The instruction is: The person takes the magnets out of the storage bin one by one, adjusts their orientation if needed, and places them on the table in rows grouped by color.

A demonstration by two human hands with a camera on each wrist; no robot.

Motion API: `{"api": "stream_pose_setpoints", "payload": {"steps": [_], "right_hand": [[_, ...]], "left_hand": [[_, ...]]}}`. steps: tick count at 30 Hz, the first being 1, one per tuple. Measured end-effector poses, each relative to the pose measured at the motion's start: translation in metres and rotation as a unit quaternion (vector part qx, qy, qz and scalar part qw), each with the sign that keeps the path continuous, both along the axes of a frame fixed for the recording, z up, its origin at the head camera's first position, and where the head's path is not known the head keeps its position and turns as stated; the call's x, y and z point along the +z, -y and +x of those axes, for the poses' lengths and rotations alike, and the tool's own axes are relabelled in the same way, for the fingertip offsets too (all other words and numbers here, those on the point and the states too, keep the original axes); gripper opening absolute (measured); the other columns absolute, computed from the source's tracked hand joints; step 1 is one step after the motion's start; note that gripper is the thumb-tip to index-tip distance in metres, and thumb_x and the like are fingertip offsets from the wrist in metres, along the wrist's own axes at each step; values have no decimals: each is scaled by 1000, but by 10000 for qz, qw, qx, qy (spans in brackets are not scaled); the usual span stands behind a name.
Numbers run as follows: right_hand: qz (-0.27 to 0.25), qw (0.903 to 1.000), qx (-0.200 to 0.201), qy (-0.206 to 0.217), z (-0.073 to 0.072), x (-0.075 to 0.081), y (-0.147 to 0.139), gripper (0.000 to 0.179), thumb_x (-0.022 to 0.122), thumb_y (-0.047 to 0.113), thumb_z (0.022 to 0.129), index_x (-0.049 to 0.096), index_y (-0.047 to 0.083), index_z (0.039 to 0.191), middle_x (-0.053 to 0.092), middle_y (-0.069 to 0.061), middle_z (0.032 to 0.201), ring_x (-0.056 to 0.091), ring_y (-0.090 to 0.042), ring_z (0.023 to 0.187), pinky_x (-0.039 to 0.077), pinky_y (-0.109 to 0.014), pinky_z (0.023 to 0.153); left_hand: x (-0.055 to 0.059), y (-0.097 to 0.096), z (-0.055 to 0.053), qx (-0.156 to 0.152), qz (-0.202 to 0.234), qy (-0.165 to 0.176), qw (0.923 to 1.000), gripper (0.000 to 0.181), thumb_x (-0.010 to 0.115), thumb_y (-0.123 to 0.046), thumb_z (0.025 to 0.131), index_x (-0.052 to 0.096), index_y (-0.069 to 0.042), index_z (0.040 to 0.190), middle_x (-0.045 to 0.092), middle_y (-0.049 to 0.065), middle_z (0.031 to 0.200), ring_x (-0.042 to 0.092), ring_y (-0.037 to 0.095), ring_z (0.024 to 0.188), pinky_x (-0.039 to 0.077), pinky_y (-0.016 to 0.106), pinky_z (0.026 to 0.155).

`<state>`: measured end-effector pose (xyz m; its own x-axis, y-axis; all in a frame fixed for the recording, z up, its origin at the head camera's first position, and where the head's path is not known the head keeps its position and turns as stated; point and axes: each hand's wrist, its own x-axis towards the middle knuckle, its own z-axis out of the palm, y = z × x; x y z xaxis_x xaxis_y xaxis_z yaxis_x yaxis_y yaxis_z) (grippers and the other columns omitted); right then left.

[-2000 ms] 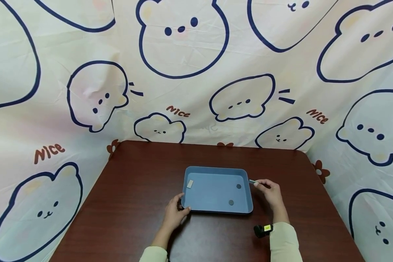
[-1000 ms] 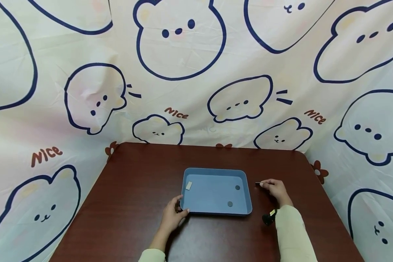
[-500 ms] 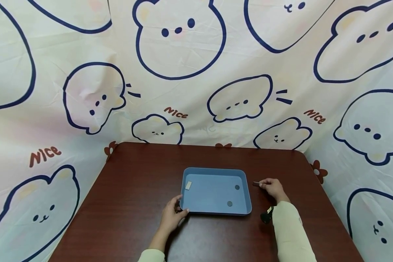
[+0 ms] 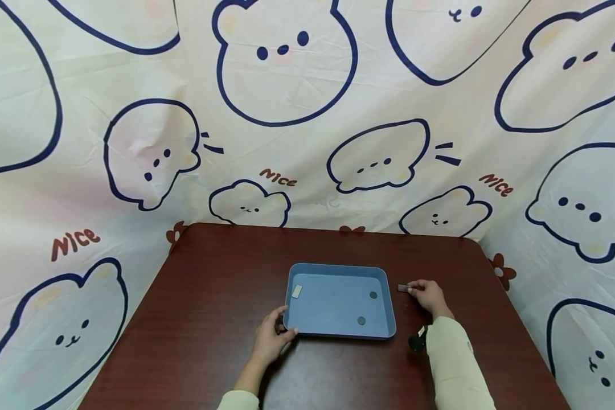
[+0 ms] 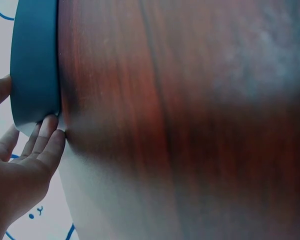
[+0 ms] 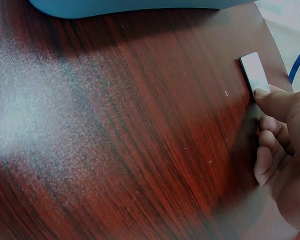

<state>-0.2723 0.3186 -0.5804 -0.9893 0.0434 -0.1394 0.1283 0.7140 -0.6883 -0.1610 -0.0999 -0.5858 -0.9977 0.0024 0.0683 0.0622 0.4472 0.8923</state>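
Note:
A shallow blue tray [image 4: 333,302] lies on the dark wooden table. My left hand [image 4: 273,340] holds its near left corner, thumb on the front side and fingers along the left side; in the left wrist view the fingers [image 5: 51,145] are at the foot of the tray's wall. To the right of the tray, my right hand [image 4: 429,296] pinches a small flat silvery rectangular piece [image 6: 254,70] between thumb and fingers, close over the table. Inside the tray are a small pale rectangular piece [image 4: 297,291] at the left and two dark round discs [image 4: 373,295] at the right.
The brown table [image 4: 225,273] reaches back to a cream cloth [image 4: 287,148] printed with bear outlines, which also hangs at both sides. A black wrist device [image 4: 417,340] with a yellow label sits at the right wrist.
My right hand has moved right, away from the tray's rim, with the silvery piece. The piece has tilted and now shows its flat face. The left hand stays at the corner.

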Motion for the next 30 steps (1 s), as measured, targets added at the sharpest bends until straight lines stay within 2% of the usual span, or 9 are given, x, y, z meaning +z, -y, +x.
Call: {"api": "stream_pose_setpoints", "payload": {"steps": [5,11,15,23,30], "right_hand": [[-50,9998,-166,-17,0,0,3,24,57,8,93,64,-4,112,53,-28,119,42,-46,114,34,-57,91],[-289,9992,-274,-60,3,1,4,26,56,9,93,63,-3,115,51,-27,122,41,-44,115,35,-56,91],[-512,9980,-359,-86,12,7,11,31,55,12,94,59,-2,121,49,-26,124,41,-44,115,35,-56,89],[-915,9944,-523,-56,38,21,32,41,54,12,95,48,0,134,43,-28,132,37,-44,121,35,-56,91],[-1352,9900,-330,-230,46,41,49,47,60,13,92,46,4,136,45,-25,131,46,-39,115,41,-50,88]], "left_hand": [[1,0,1,0,-13,-11,10000,57,75,-13,80,51,-3,131,54,21,114,53,25,86,45,38,67],[-1,2,1,27,-45,-9,10000,57,75,-13,79,51,-4,130,54,21,114,54,24,86,45,38,68],[-2,3,1,-3,-87,-43,10000,57,75,-13,79,51,-3,130,55,20,112,54,24,85,45,38,67],[0,2,0,-68,-140,-29,9999,55,74,-12,79,52,-2,129,55,19,109,53,25,84,45,37,66],[-2,0,-2,-22,-153,6,9999,54,75,-12,78,53,-3,128,56,16,107,50,21,80,43,36,64]]}}
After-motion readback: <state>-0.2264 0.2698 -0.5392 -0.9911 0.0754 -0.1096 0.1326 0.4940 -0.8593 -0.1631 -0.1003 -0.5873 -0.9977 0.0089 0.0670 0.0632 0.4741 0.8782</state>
